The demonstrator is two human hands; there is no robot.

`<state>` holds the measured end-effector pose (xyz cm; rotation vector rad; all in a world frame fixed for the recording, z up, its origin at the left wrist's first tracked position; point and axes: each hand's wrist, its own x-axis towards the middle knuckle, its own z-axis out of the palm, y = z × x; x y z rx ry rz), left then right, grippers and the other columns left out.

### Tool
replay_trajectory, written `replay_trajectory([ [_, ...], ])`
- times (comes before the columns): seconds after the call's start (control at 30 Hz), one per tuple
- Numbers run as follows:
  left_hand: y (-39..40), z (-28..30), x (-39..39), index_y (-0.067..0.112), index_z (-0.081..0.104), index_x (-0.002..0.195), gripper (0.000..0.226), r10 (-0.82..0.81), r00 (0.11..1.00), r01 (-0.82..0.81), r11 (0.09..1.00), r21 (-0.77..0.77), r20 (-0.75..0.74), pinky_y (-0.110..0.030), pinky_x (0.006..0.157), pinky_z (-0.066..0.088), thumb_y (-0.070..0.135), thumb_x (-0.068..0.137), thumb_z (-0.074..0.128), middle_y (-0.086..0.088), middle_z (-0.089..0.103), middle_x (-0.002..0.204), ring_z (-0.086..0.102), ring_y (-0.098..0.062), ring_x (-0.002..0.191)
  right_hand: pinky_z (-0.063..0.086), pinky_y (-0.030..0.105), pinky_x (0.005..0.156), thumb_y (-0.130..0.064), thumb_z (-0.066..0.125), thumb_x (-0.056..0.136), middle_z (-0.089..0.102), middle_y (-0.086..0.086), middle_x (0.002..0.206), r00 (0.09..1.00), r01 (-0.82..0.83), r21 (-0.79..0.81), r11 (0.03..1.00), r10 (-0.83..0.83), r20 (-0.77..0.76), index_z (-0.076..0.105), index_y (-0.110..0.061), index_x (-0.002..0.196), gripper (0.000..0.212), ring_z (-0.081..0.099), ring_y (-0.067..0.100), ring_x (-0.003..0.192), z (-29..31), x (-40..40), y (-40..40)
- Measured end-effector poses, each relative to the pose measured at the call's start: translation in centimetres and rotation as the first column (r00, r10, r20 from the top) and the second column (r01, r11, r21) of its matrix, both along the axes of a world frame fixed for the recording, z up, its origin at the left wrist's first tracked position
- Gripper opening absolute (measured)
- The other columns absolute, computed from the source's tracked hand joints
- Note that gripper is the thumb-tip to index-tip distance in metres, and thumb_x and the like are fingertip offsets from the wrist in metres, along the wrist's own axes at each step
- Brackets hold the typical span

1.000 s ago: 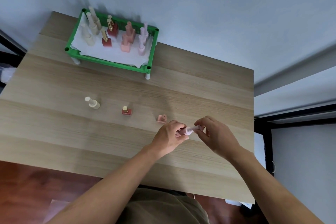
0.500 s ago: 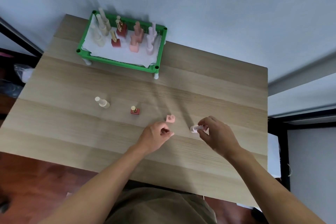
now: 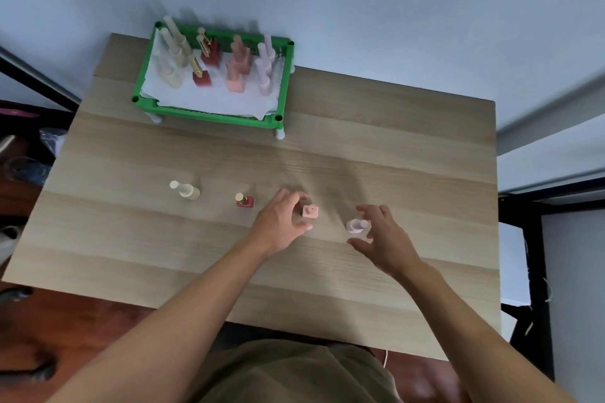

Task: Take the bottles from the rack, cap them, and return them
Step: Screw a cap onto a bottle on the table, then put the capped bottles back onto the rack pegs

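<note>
The green rack (image 3: 209,115) stands at the table's far left, holding several capped bottles in cream, red, pink and lilac. Nearer me, a cream bottle (image 3: 186,190) and a red bottle (image 3: 245,200) stand capped on the table. A small pink square bottle (image 3: 310,211) stands uncapped, with my left hand (image 3: 280,224) curled around it, forefinger and thumb on either side; I see no firm grip. A pale lilac bottle (image 3: 356,225) stands capped on the table, and my right hand (image 3: 381,235) hovers just right of it with fingers spread, holding nothing.
The wooden table (image 3: 393,147) ends at the wall behind the rack. A black frame (image 3: 533,271) stands beyond the table's right edge and dark clutter lies on the floor to the left. White paper (image 3: 209,98) lines the rack.
My right hand set the lilac bottle upright on the table and let go. My left hand left that bottle and moved to the pink square bottle.
</note>
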<state>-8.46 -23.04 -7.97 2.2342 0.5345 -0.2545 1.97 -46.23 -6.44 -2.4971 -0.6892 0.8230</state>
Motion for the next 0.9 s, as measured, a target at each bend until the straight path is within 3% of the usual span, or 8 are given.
replay_trajectory([
  [0.37,-0.3,0.5,1.7,0.025,0.065,0.100,0.021,-0.075,0.997,0.077,0.995,0.063,-0.029,-0.037,0.084,0.050,0.027,0.083,0.075,0.006,0.057,0.104,0.058,-0.015,0.098,0.051,0.032,0.071,-0.029,0.073,0.084,0.046,-0.010,0.107,0.976,0.215,0.102,0.971,-0.212,-0.044,0.056,-0.036,0.109,0.031,0.063,0.009,0.083,-2.6,-1.4,0.3],
  [0.67,0.0,2.0,2.1,0.020,0.066,0.099,0.017,-0.098,0.994,0.096,0.993,0.069,0.037,-0.031,0.080,0.047,0.024,0.084,0.074,0.004,0.060,0.100,0.061,-0.015,0.093,0.055,0.041,0.075,-0.027,0.070,0.088,0.052,-0.008,0.107,0.984,0.179,0.148,0.973,-0.180,-0.009,0.060,-0.028,0.108,0.022,0.064,0.016,0.084,-0.6,-0.4,0.7],
  [0.9,0.7,5.9,4.0,0.020,0.064,0.093,0.013,-0.017,0.988,0.015,1.000,0.013,0.153,-0.030,0.081,0.049,0.019,0.084,0.073,0.003,0.063,0.102,0.063,-0.014,0.088,0.056,0.045,0.078,-0.018,0.072,0.088,0.061,-0.003,0.106,0.984,0.131,0.247,0.960,-0.157,0.088,0.061,-0.019,0.107,0.022,0.066,0.012,0.086,3.2,2.4,2.6],
])
